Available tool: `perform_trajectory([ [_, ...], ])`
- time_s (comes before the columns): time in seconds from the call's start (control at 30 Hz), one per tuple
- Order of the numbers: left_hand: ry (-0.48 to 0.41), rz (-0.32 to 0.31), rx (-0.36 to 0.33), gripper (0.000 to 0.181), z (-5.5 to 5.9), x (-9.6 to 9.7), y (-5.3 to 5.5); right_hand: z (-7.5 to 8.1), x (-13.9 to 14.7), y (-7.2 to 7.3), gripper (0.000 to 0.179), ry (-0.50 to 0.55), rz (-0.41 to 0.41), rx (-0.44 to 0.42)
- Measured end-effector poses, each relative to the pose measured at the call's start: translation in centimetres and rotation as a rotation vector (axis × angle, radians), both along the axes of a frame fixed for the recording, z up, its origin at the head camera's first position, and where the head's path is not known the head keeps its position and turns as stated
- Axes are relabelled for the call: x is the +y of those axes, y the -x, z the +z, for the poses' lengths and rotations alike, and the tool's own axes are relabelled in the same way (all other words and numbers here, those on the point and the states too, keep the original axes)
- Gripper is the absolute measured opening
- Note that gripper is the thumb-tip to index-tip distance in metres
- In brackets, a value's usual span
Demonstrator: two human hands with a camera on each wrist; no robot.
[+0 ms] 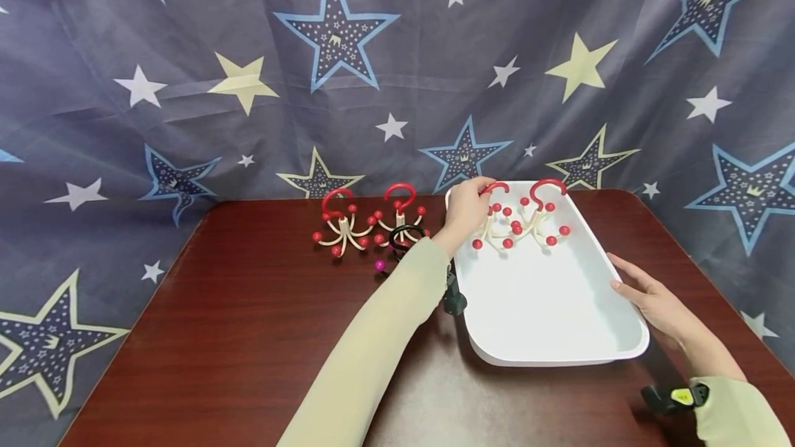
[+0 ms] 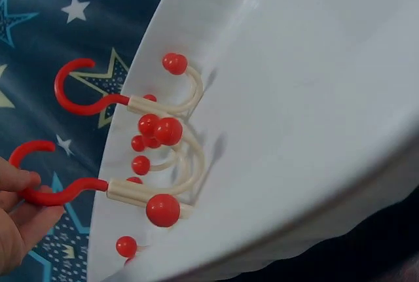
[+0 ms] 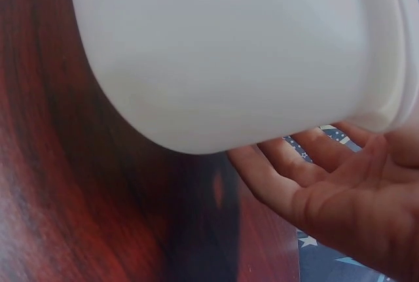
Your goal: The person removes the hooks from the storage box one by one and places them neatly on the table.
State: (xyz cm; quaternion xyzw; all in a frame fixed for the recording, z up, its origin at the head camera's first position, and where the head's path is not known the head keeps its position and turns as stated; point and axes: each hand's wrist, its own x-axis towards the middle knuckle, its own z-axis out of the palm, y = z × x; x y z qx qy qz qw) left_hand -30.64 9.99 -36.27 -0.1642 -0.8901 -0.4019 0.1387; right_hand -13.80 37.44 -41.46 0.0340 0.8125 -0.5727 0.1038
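My left hand pinches the red top hook of a cream hook hanger whose curved arms end in red balls. That hanger stands inside the white tray, at its far left. Beside it in the tray is a second hook hanger of the same kind, its red hook rising above the far rim. At the tray's right side, my right hand holds the edge, thumb over the rim and fingers against the outer wall.
Left of the tray, two more red-and-cream hook hangers stand on the brown table, the left one and the right one. A black hook hanger with a magenta ball is partly hidden by my left sleeve. A star-patterned cloth hangs behind.
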Motion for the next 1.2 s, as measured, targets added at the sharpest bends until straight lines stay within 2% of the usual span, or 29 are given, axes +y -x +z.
perform_trajectory([
  [0.23,-0.05,-0.014,0.055,0.025,1.9,-0.7,-0.7,0.0,-0.1,0.0,0.067,0.003,0.004,0.006],
  [0.67,-0.208,-0.1,0.081,0.025,6.9,-3.1,-2.6,0.1,0.3,0.0,0.066,0.005,0.014,0.019],
  [0.87,-0.188,-0.146,0.12,0.028,8.6,-4.9,-3.8,-0.1,0.1,0.1,0.066,0.016,0.023,0.026],
  [1.03,-0.128,-0.181,0.157,0.029,10.1,-6.1,-5.0,-0.2,0.0,0.0,0.067,-0.004,0.012,0.016],
  [1.2,-0.091,-0.231,0.203,0.03,11.1,-7.3,-6.2,-0.3,0.0,0.1,0.066,-0.016,0.008,0.017],
])
